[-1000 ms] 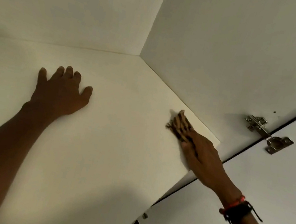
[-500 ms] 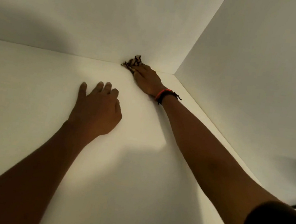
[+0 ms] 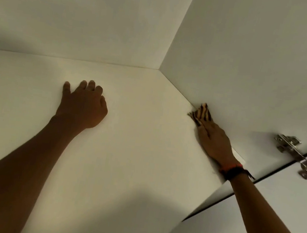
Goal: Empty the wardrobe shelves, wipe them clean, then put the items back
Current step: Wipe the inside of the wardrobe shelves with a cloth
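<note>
A white wardrobe shelf [image 3: 134, 153] fills the view, bare of items. My left hand [image 3: 83, 105] rests on it palm down, fingers loosely curled, holding nothing. My right hand [image 3: 214, 140] presses a striped brown-and-cream cloth [image 3: 201, 112] flat onto the shelf, right where the shelf meets the right side wall [image 3: 253, 61]. Only the cloth's far end sticks out past my fingertips. A red and black band circles my right wrist.
The white back wall [image 3: 83, 19] closes the shelf at the rear. A metal hinge [image 3: 298, 155] sits on the side wall at the right, joined to the open white door [image 3: 271, 220]. The shelf's front edge runs diagonally at lower right.
My right hand with the cloth has swept from the back corner along the right wall toward the front edge. My left hand stayed on the shelf; the view swung left.
</note>
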The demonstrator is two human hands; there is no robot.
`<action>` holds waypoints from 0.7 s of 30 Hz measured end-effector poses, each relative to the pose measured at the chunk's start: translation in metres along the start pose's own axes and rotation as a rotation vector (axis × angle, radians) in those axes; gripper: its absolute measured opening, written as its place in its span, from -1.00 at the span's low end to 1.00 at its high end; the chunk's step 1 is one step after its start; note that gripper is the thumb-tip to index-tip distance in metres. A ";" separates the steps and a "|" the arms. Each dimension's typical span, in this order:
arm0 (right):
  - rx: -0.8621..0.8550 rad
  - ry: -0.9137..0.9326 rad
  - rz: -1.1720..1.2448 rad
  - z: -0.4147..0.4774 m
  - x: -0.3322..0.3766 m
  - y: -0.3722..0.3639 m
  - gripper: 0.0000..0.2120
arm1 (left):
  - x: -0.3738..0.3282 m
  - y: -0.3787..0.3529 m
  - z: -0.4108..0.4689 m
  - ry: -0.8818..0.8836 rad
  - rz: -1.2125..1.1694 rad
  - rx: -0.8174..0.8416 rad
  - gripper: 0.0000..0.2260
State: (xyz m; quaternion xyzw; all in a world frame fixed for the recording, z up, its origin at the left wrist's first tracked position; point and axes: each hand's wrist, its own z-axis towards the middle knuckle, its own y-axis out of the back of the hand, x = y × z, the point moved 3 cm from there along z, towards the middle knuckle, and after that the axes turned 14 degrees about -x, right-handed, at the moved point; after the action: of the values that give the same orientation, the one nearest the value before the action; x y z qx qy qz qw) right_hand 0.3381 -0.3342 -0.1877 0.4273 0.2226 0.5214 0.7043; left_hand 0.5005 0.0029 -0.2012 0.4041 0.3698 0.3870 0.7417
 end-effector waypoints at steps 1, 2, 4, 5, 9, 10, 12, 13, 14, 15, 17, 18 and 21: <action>-0.020 -0.036 -0.028 -0.021 -0.010 0.014 -0.49 | 0.001 0.000 0.000 -0.004 0.003 -0.010 -0.57; -0.018 -0.086 -0.060 -0.039 -0.021 0.026 -0.53 | 0.000 0.000 0.001 -0.008 0.004 -0.021 -0.57; -0.003 -0.189 -0.084 -0.068 -0.033 0.046 -0.58 | -0.001 0.000 0.001 -0.011 0.010 -0.017 -0.58; 0.008 -0.215 -0.084 -0.079 -0.033 0.050 -0.57 | -0.002 0.000 0.001 -0.016 0.016 -0.020 -0.59; -0.039 0.025 0.031 -0.118 0.032 0.078 -0.53 | -0.008 0.009 -0.007 -0.055 -0.050 -0.182 -0.68; -0.050 0.125 0.108 -0.127 0.057 0.086 -0.57 | -0.012 0.010 -0.010 -0.069 -0.100 -0.258 -0.68; -0.047 0.348 0.265 -0.145 0.102 0.095 -0.56 | -0.016 0.017 -0.019 -0.065 -0.167 -0.305 -0.68; -0.043 0.435 0.336 -0.151 0.122 0.100 -0.52 | -0.017 0.018 -0.021 -0.068 -0.195 -0.284 -0.65; -0.057 0.503 0.388 -0.159 0.136 0.104 -0.48 | -0.025 0.013 -0.019 -0.091 -0.224 -0.263 -0.60; -0.049 0.602 0.470 -0.163 0.154 0.105 -0.47 | -0.017 0.016 -0.019 -0.057 -0.231 -0.235 -0.54; -0.017 0.681 0.541 -0.171 0.173 0.098 -0.56 | -0.016 0.020 -0.012 0.018 -0.400 -0.101 -0.60; 0.007 0.706 0.604 -0.174 0.180 0.092 -0.61 | -0.011 0.026 -0.011 0.074 -0.510 -0.070 -0.66; 0.120 0.868 0.689 -0.182 0.190 0.080 -0.65 | 0.015 0.046 -0.031 0.247 -0.736 -0.004 -0.66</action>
State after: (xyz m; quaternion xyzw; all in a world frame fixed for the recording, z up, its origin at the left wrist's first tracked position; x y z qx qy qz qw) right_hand 0.2248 -0.0838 -0.1930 0.2607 0.3692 0.8360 0.3112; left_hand 0.4677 0.0427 -0.1762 0.1933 0.5759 0.1413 0.7817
